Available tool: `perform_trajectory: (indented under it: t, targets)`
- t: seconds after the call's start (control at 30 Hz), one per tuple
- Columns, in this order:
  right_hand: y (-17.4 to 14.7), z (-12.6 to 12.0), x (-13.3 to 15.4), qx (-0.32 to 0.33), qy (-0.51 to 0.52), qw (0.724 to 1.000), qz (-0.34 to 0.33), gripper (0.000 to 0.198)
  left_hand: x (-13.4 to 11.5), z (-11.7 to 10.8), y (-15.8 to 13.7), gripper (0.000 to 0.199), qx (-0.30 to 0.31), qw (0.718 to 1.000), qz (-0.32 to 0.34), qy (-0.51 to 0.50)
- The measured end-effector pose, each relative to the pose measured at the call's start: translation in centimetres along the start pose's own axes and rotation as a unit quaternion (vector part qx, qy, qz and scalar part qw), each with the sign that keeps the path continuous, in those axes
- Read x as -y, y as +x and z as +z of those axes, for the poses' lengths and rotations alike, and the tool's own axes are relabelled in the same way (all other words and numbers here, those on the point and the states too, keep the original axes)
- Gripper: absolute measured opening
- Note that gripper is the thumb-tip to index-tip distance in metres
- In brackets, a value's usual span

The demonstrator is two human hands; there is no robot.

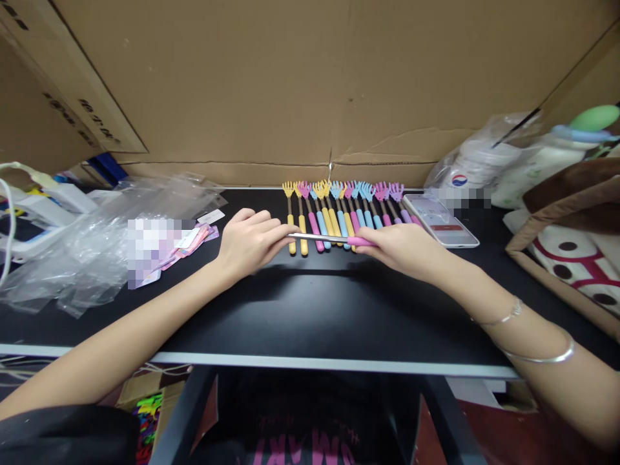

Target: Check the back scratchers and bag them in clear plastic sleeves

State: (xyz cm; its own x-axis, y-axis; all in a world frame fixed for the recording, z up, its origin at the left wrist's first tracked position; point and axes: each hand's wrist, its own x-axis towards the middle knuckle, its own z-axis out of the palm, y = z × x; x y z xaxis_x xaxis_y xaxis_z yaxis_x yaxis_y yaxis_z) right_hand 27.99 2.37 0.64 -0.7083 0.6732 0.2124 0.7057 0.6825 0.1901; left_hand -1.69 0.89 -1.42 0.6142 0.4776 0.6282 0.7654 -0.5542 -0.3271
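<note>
Pink-handled scratcher [320,238] held level above a black table [314,316], its shadow falling on the tabletop below. Metal rod bare between the two hands. Left hand [254,239] closed, thumb and fingers pinching the rod's end; whatever head sits there is hidden by the hand. Right hand [402,244] closed around the pink handle, thumb along it.

Just beyond, a row of scratchers [332,223] lies side by side, claw heads away from the person; yellow, pink, blue and purple among them. Phone [443,221] flat beside the row's right end. To the left, clear plastic bags [92,242] with colourful cards [194,242] at their edge, partly blurred. Cardboard [242,84] stands upright behind.
</note>
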Motion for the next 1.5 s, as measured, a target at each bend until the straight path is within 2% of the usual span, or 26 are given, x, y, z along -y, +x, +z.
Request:
perform_trajectory:
  t: [0.13,0.2,0.3,0.37,0.47,0.63,0.77,0.83,0.97,1.13,1.27,1.5]
  targets:
    - [0.1,-0.4,-0.2,0.065,0.119,0.991,0.006,0.048,-0.1,-0.2,-0.1,0.026,-0.029,0.999,0.009,0.02]
    - [0.1,-1.0,-0.3,0.12,0.227,0.967,-0.007,0.047,-0.2,-0.2,-0.3,0.024,-0.046,0.998,0.024,0.024]
    - [-0.1,-2.1,-0.4,0.203,0.35,0.914,-0.025,0.051,-0.6,-0.3,-0.3,0.023,-0.048,0.998,0.037,0.007]
    - [-0.2,-2.6,-0.5,0.241,0.376,0.894,-0.02,0.054,-1.0,-0.3,-0.3,0.023,-0.035,0.999,0.038,-0.005]
    - [-0.3,-2.4,-0.7,0.253,0.369,0.894,-0.006,0.053,-1.3,-0.2,-0.1,0.024,-0.02,0.999,0.048,-0.008]
    - [0.1,-1.1,-1.0,0.186,0.284,0.941,0.002,0.051,-1.2,0.4,0.0,0.031,0.0,0.998,0.06,-0.023]
    - [0.1,-0.9,-0.9,0.106,0.132,0.985,-0.007,0.05,-1.0,0.9,-0.3,0.038,0.019,0.998,0.043,-0.048]
    - [-0.1,-0.9,-0.7,0.056,0.053,0.997,-0.014,0.049,-1.0,1.0,-0.5,0.042,0.039,0.997,0.022,-0.066]
    - [-0.4,-0.8,-0.3,-0.009,-0.028,0.999,-0.023,0.049,-1.0,1.1,-0.7,0.044,0.11,0.984,-0.028,-0.137]
    - [-0.5,-1.6,0.1,-0.043,-0.067,0.996,-0.041,0.055,-1.2,0.7,-0.5,0.038,0.213,0.93,-0.075,-0.291]
    - [-0.4,-2.3,0.2,-0.082,-0.112,0.989,-0.052,0.057,-1.4,0.6,-0.3,0.037,0.229,0.918,-0.089,-0.313]
    - [-0.3,-1.8,0.1,-0.133,-0.132,0.98,-0.066,0.051,-1.2,1.0,-0.2,0.036,0.213,0.937,-0.082,-0.265]
